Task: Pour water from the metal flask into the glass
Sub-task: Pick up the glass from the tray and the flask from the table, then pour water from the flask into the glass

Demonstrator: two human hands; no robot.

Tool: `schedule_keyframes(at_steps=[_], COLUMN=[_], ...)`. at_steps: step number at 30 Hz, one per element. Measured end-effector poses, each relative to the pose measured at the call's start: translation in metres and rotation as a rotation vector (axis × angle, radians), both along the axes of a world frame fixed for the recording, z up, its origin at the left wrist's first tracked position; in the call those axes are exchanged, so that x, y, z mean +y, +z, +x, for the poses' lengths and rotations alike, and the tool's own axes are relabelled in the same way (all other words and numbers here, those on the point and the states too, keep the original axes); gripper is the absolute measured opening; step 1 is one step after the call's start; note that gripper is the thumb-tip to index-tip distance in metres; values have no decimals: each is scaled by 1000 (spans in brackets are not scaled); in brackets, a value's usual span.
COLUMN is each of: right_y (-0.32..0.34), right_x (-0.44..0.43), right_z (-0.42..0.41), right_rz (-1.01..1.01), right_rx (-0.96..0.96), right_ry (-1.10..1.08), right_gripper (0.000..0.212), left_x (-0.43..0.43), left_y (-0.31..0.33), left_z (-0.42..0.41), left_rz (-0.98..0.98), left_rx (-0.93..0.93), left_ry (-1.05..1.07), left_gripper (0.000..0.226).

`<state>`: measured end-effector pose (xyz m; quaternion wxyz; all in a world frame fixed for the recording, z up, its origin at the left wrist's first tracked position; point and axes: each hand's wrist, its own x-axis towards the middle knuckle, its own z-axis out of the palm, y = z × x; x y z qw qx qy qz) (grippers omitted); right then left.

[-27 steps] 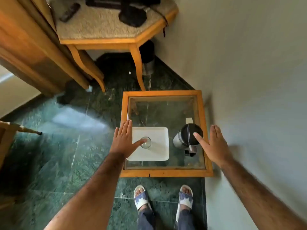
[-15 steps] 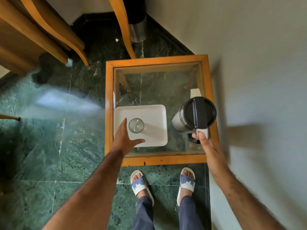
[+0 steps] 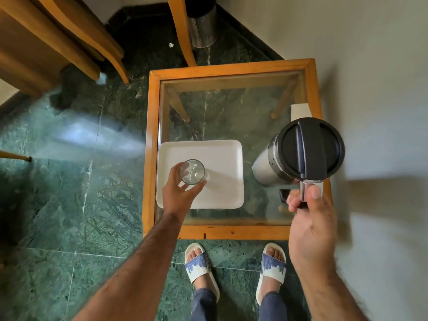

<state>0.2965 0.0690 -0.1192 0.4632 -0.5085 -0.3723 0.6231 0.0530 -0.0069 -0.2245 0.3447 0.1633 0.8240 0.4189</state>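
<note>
Left hand (image 3: 177, 195) now grips glass (image 3: 192, 171); right hand (image 3: 310, 218) flask (image 3: 301, 151).

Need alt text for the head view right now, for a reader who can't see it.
A person's left hand grips an empty glass on a white tray, while the right hand holds the handle of a lidded metal flask over a glass-topped wooden table.

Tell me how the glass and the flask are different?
The glass is clear and looks empty; the flask is shiny metal, so its inside is hidden. The glass is open on top; the flask has a black lid. The glass stands on the white tray; the flask is off it. Each has a hand on it: left hand, right hand.
</note>
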Motion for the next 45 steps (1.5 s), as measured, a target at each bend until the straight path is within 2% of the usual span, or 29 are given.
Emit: schedule_keyframes(at_steps=[9,13,18,24,29,36,45], right_y=[-11,4,40,135,231,372,538], right_x=[15,32,41,56,72,94,127], right_z=[8,23,32,37,39,34,3], right_rz=[75,30,26,35,102,258,449], right_rx=[79,128,91,91,43,29,-127], right_ry=[-121,-124,-37,51,204,303,468], right_gripper=[35,40,36,32,60,72,54], left_x=[-9,-8,6,30,43,56,62], left_y=[2,31,87,185,280,405,528], left_z=[-10,-14,-13,-3,4,11,9], left_rz=[80,103,151,263,342,448,604], left_rx=[-2,12,52,27,53,76,137], left_ry=[-16,-46,-136,-202,-259,-297,-275], left_gripper=[65,62,62,60,65,66,77])
